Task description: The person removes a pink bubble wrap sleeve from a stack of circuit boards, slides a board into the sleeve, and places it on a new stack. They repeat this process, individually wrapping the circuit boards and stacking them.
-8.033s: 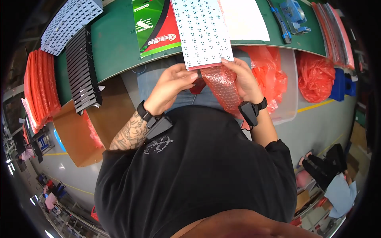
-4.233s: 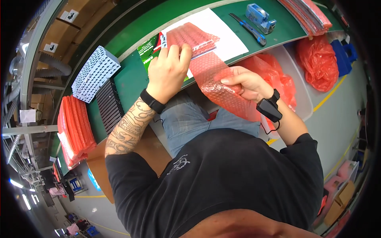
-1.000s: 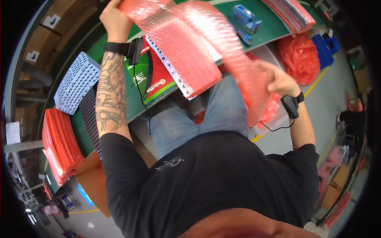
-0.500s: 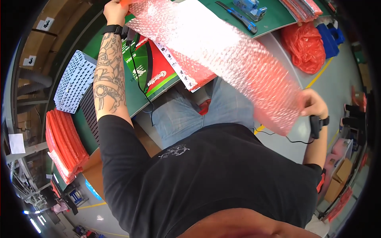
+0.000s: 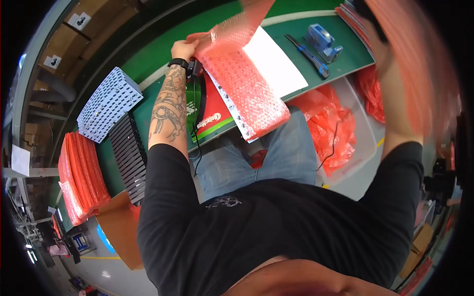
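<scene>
My left hand (image 5: 185, 49) pinches the edge of a pink bubble-wrap sheet (image 5: 239, 32), which rises blurred to the top edge of the view. Just below it, another pink bubble-wrap piece (image 5: 247, 91) lies on a white sheet with black marks and overhangs the table edge. My right forearm (image 5: 401, 98) is raised at the right, and its hand is beyond the upper rim. Beside that forearm, more pink wrap (image 5: 429, 59) is smeared by motion. Whether it joins the sheet at my left hand I cannot tell.
On the green table (image 5: 276, 111) are a white sheet (image 5: 279, 64), a blue cutter knife (image 5: 311, 59), a blue tape dispenser (image 5: 323, 42), a perforated pale block (image 5: 109, 103) and dark slatted strips (image 5: 129, 158). Stacked pink wrap (image 5: 81, 175) stands left. A clear bin (image 5: 363, 128) holds red plastic.
My right arm has swung up and forward, carrying pink wrap from beside my lap to the upper right. My left hand stays on the wrap. The lower bubble-wrap piece and the bin are now uncovered.
</scene>
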